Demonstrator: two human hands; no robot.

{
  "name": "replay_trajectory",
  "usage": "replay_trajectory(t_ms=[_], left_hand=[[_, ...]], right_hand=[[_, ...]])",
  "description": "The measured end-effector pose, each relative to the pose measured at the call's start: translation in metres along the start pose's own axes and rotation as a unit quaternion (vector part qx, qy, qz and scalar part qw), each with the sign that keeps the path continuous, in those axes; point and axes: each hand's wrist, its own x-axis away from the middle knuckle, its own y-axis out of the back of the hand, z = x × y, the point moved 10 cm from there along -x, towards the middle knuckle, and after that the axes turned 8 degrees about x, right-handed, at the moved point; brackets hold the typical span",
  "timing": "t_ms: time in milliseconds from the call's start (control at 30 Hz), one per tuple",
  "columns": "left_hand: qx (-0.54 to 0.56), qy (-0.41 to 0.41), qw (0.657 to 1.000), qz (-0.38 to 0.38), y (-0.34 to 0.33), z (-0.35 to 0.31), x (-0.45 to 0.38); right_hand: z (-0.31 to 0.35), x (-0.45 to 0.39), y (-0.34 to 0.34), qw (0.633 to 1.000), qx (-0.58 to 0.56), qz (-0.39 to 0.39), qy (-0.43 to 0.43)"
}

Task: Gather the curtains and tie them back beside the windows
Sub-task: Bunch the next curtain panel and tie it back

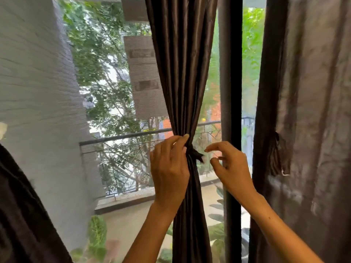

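A dark brown, satiny gathered curtain (182, 73) hangs in the middle of the view in front of a tall window, drawn into a narrow waist where a dark fabric tie-back (195, 153) is knotted around it, and spreading out again below. The left hand (169, 168) lies against the left side of that waist, its fingers curled around the bunched cloth and its thumb and forefinger pinching the fabric just above the knot. The right hand (228, 166) is held just to the right of the curtain, apart from it, with a short pointed end of the tie-back sticking out toward it; its fingers are loosely bent and its thumb and forefinger are near each other, and a thin light line shows beside them, too fine to say whether it is held or what it is. The two hands sit at the same height on either side of the knot, close together but not touching. Just right of the gathered curtain stands a dark vertical window frame post (230, 92), and beyond that a second brown-grey crinkled curtain (313, 111) hangs loose down the right edge. A dark cloth (22, 215) fills the lower left corner. Through the glass are a metal balcony railing (123, 136), green trees and a grey wall.
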Motion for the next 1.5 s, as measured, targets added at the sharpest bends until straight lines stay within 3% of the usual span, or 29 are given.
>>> replay_trajectory(t_ms=[167, 333, 567, 733, 1067, 1300, 1500], left_hand=[[0.090, -0.056, 0.994, 0.035, -0.042, -0.069, -0.011], [0.170, 0.015, 0.983, 0.073, -0.109, -0.111, -0.033], [0.202, 0.071, 0.976, 0.023, -0.188, -0.173, -0.076], [0.174, 0.093, 0.980, -0.007, -0.227, -0.212, -0.133], [0.048, 0.043, 0.998, -0.010, -0.262, -0.251, -0.289], [-0.049, 0.018, 0.998, -0.022, -0.282, -0.261, -0.363], [-0.211, -0.017, 0.976, -0.047, -0.299, -0.259, -0.384]], right_hand=[[-0.024, -0.009, 0.058, 0.996, 0.031, -0.075, -0.024], [-0.061, -0.027, 0.140, 0.987, 0.044, -0.145, -0.047], [-0.118, -0.070, 0.261, 0.982, 0.060, -0.179, -0.024], [-0.148, -0.130, 0.334, 0.975, 0.043, -0.219, -0.009], [-0.162, -0.292, 0.414, 0.951, -0.058, -0.302, -0.014], [-0.143, -0.382, 0.423, 0.956, -0.034, -0.289, 0.021], [-0.139, -0.423, 0.413, 0.967, 0.036, -0.246, 0.053]])
